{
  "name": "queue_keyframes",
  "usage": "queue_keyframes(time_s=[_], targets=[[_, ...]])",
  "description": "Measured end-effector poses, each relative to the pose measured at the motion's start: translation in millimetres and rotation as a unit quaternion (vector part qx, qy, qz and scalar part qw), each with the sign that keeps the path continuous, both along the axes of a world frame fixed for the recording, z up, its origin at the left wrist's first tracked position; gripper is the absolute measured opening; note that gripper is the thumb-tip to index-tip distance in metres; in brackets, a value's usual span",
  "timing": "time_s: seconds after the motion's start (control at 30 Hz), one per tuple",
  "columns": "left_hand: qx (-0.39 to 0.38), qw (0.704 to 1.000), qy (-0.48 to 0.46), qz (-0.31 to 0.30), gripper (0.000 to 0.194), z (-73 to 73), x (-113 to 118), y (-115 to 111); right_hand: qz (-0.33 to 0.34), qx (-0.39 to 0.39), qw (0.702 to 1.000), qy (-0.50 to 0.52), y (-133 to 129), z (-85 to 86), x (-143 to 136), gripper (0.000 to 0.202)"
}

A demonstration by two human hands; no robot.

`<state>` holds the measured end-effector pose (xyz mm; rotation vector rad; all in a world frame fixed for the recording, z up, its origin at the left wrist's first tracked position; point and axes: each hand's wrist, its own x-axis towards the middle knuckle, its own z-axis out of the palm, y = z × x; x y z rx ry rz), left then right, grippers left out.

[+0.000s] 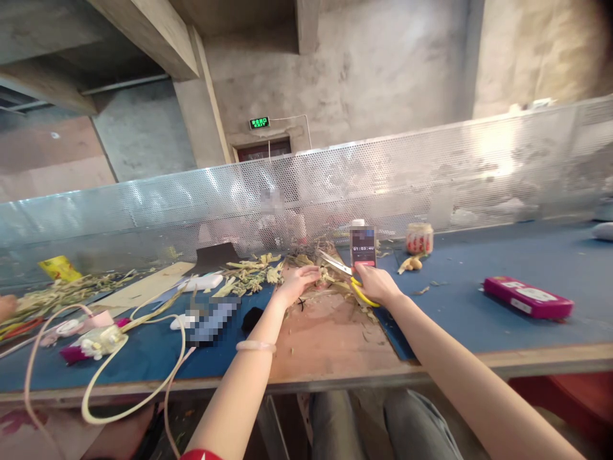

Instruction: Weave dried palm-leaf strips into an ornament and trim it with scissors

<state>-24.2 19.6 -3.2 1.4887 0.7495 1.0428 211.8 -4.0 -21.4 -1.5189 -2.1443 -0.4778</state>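
Observation:
My right hand (377,284) is closed around a pair of scissors (360,292) with yellow handles. Their metal blades point up and to the left, over a heap of dried plant scraps (330,275). Just left of the blades, my left hand (297,285) reaches over the same heap with its fingers stretched out, and no held thing shows in it. Whether its fingertips touch the scraps I cannot tell. Under both hands lies a brown board (330,329) with small bits scattered on it. A phone (363,246) showing a timer stands upright behind my right hand.
Dried leafy stalks (256,271) lie to the left, by a white cable (134,418) looping past the table edge. A jar (419,238) and a magenta box (527,298) stand on the right. A perforated metal screen (407,172) runs behind. Another person's hand (6,308) shows far left.

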Motion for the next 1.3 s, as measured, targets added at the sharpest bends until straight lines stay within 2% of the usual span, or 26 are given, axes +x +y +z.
queue_keyframes(time_s=[0.13, 0.3, 0.43, 0.53, 0.67, 0.97, 1.3], targets=[[0.033, 0.997, 0.062, 0.023, 0.039, 2.5, -3.2, -1.9, 0.001, 0.028, 1.0, 0.006, 1.3, -2.1, 2.2, 0.032], [0.139, 0.972, 0.164, 0.091, 0.037, 3.8, -10.9, 2.7, 0.006, 0.018, 0.999, -0.046, 1.4, -1.5, 2.2, 0.036], [0.183, 0.956, 0.189, 0.128, 0.037, 4.2, -11.7, 3.6, 0.0, 0.017, 0.998, -0.061, 1.7, -1.3, 3.1, 0.039], [0.19, 0.952, 0.195, 0.142, 0.042, 4.1, -9.5, 1.7, 0.004, 0.005, 0.997, -0.073, 1.2, 0.0, 3.6, 0.035], [0.203, 0.947, 0.19, 0.159, 0.038, 2.6, -9.2, 2.3, 0.023, -0.019, 0.996, -0.088, -0.8, 2.8, 2.3, 0.031], [0.218, 0.951, 0.18, 0.127, 0.034, 1.1, -7.6, 5.4, 0.023, -0.022, 0.996, -0.088, -1.3, 2.1, 1.8, 0.032], [0.227, 0.95, 0.166, 0.135, 0.035, 3.9, -8.8, 2.6, 0.013, -0.034, 0.995, -0.088, -1.4, 2.9, 2.2, 0.031]])
